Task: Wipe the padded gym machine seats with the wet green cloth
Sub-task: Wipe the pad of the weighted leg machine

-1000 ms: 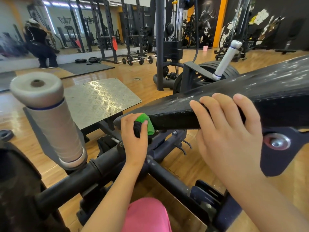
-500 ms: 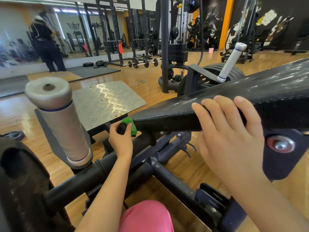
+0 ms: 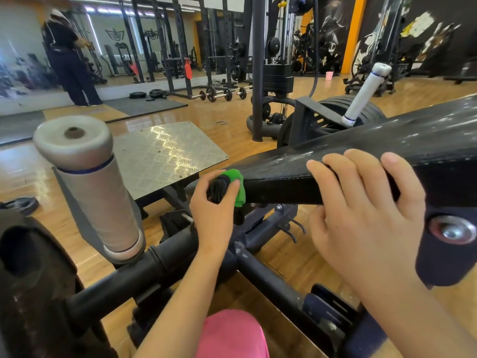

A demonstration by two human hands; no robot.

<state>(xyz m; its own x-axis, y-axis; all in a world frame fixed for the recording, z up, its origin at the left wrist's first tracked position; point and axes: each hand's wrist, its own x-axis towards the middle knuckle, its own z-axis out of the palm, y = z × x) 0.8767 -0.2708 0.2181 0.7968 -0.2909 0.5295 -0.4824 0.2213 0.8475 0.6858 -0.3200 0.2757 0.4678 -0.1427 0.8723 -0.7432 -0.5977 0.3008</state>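
Left hand [image 3: 215,202] presses green cloth [image 3: 236,184] against seat [image 3: 361,156] (glistening).

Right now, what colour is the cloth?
The cloth is bright green, clearest in the head view.

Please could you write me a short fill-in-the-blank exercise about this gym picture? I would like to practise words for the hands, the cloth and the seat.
1. The left hand grips the wet ____ cloth at the narrow end of the black padded gym seat.
2. The right hand curls its ____ over the near edge of that seat.
3. The tall grey cylindrical roller pad stands to the person's ____.

Missing words: green; fingers; left.
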